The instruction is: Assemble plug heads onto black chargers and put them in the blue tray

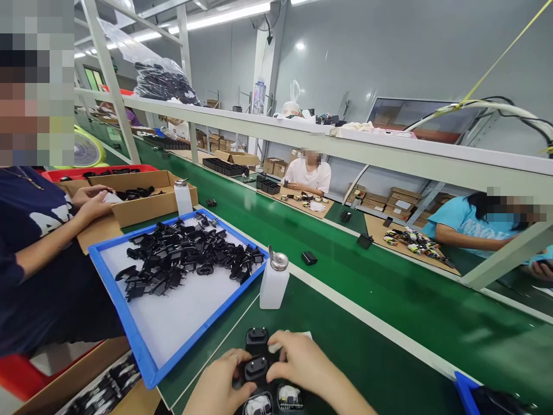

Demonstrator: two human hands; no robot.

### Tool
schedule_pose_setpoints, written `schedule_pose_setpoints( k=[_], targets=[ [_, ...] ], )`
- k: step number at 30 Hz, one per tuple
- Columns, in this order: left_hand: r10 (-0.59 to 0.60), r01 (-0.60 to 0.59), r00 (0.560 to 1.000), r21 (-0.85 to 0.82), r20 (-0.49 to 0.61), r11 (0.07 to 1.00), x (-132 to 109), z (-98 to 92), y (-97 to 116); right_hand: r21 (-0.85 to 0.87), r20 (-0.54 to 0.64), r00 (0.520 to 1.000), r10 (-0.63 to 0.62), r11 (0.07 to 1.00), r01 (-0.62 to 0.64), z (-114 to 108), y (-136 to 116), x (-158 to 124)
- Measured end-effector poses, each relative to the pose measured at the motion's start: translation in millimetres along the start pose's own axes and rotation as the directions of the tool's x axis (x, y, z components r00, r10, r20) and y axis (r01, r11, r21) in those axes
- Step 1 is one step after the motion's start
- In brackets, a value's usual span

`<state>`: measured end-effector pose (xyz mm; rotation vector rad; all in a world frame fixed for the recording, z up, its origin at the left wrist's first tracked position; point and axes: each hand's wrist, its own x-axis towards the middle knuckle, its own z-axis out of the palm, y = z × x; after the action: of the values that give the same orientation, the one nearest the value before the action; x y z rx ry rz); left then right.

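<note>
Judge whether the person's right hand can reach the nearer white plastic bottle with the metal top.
Probably yes: the right hand is close to the bottle, and green tabletop shows between them, with nothing visibly blocking.

The head camera looks forward and down, close over a green bench (367, 346).

Factory assy line, per green belt (345, 271), workers (307, 174) alongside & parts tray (173, 325).

Open case (258, 405), near: cut off by lower edge. White scrap (308, 335), near: mostly hidden behind right hand (298, 360). Blue bin (464, 392), near right: cut off. Fan (86, 147), far left: part hidden. Bagged black pieces (162, 83), far left: indistinct.
</note>
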<state>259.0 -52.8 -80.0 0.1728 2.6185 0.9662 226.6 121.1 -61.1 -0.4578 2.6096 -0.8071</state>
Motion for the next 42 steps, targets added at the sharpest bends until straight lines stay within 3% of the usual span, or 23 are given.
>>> schedule_pose_setpoints(
  k=[2, 4, 7, 10, 13, 16, 23, 25, 28, 31, 34, 37, 42],
  targets=[
    [0.035, -0.038, 0.998, -0.054, -0.056, 0.998, -1.4, 6.1, -9.8, 0.001, -0.048, 0.996, 0.082, 0.997, -0.082, -25.7, 16.1, 2.4],
    [0.070, -0.086, 0.984, -0.092, -0.166, 0.992, 0.6, 13.3, -21.3, -0.027, -0.185, 0.963, 0.195, 0.979, -0.203, -52.4, 39.1, 11.1],
    [0.086, -0.134, 0.956, -0.155, -0.281, 0.979, 11.0, 22.1, -35.9, -0.055, -0.412, 0.836, 0.363, 0.906, -0.420, -82.6, 76.8, 32.8],
    [0.156, -0.204, 0.967, -0.245, -0.199, 0.948, 25.4, 24.3, -41.0, -0.036, -0.500, 0.740, 0.450, 0.843, -0.537, -95.6, 104.4, 56.7],
    [0.244, -0.265, 0.964, -0.313, -0.104, 0.912, 36.7, 20.8, -36.3, -0.024, -0.514, 0.713, 0.477, 0.823, -0.568, -96.6, 116.9, 76.8],
    [0.256, -0.265, 0.964, -0.310, -0.068, 0.913, 42.1, 16.3, -28.4, -0.025, -0.534, 0.702, 0.471, 0.821, -0.570, -94.7, 120.8, 91.5],
    [0.148, -0.178, 0.980, -0.255, -0.131, 0.950, 52.4, 4.9, -21.8, 0.023, -0.545, 0.697, 0.466, 0.839, -0.543, -104.7, 125.6, 95.9],
    [0.142, -0.179, 0.979, -0.279, -0.149, 0.943, 58.0, 3.1, -20.8, 0.056, -0.532, 0.707, 0.467, 0.852, -0.521, -107.7, 122.5, 89.2],
    [0.120, -0.166, 0.979, -0.302, -0.165, 0.939, 63.3, 4.2, -19.1, 0.083, -0.487, 0.770, 0.412, 0.899, -0.429, -103.3, 108.0, 73.0],
    [0.107, -0.164, 0.971, -0.270, -0.213, 0.949, 57.8, 7.4, -20.4, 0.127, -0.416, 0.875, 0.249, 0.968, -0.215, -86.0, 81.7, 50.4],
    [0.101, -0.176, 0.934, -0.196, -0.342, 0.965, 37.0, 9.2, -27.6, 0.080, -0.321, 0.945, 0.071, 0.996, -0.048, -61.7, 49.7, 26.7],
    [0.081, -0.176, 0.903, -0.192, -0.421, 0.965, 6.2, 13.4, -38.1, -0.057, -0.210, 0.977, -0.043, 0.998, 0.031, -38.8, 22.6, 9.8],
    [0.187, -0.273, 0.937, -0.284, -0.295, 0.919, -26.4, 43.8, -45.1, -0.086, -0.071, 0.986, -0.150, 0.986, 0.143, -11.1, 0.3, 1.3]
  ],
)
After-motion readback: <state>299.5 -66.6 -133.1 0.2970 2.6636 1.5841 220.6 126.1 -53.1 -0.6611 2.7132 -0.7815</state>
